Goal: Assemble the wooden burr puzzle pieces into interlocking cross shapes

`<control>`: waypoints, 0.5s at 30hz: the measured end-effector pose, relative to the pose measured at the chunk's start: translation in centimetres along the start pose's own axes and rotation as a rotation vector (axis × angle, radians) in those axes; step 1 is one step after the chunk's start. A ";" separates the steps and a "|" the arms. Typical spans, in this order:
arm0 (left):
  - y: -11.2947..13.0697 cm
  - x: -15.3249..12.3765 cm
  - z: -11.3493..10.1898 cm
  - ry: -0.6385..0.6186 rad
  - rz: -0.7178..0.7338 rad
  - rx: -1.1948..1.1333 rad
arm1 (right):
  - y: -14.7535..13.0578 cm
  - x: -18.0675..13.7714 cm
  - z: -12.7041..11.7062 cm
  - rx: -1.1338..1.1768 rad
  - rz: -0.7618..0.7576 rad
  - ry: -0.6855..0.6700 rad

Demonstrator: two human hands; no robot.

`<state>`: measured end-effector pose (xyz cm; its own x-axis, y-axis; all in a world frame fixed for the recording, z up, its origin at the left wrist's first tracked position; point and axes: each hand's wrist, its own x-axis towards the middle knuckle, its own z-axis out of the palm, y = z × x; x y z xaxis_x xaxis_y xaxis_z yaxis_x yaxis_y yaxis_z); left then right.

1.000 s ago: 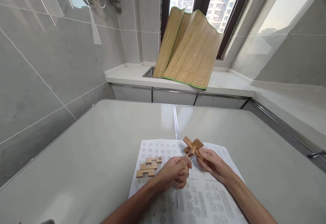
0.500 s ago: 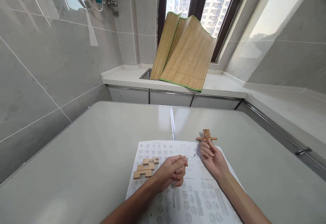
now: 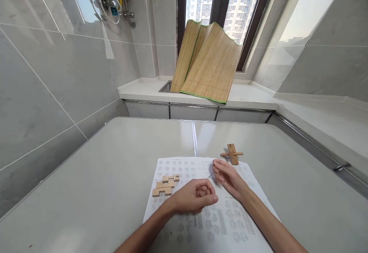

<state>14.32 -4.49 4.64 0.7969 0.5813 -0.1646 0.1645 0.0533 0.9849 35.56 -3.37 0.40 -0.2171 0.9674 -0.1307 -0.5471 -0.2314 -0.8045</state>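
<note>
A joined cross of wooden puzzle pieces (image 3: 232,154) stands on the grey table (image 3: 103,176) just past the far right corner of a printed instruction sheet (image 3: 212,222). My right hand (image 3: 228,178) lies on the sheet a little short of that cross, fingers loosely apart, holding nothing. My left hand (image 3: 195,196) rests curled on the middle of the sheet; whether anything is inside it I cannot tell. A few loose notched wooden pieces (image 3: 165,185) lie on the sheet's left side, left of my left hand.
A rolled-out bamboo mat (image 3: 207,65) leans against the window on the white counter (image 3: 253,97) beyond the table. Tiled walls close in on the left and right. A seam (image 3: 194,138) runs down the table's middle.
My right hand carried the wooden cross forward, set it down beyond the sheet and let go, then drew back. My left hand stayed curled on the sheet.
</note>
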 end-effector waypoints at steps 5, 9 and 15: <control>1.6 -3.4 -1.3 0.375 0.147 0.486 | 0.1 -0.1 -0.2 -0.032 -0.001 -0.007; 1.4 -7.0 -4.2 0.499 0.161 0.801 | 0.1 -0.1 -0.2 -0.047 0.002 -0.018; -0.8 -10.7 -7.6 0.492 -0.010 0.901 | 0.2 -0.4 0.1 -0.061 -0.007 -0.033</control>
<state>1.22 -4.60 6.05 0.5002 0.8633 0.0673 0.7064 -0.4518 0.5448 35.43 -3.81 0.37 -0.2401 0.9649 -0.1065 -0.4985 -0.2167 -0.8394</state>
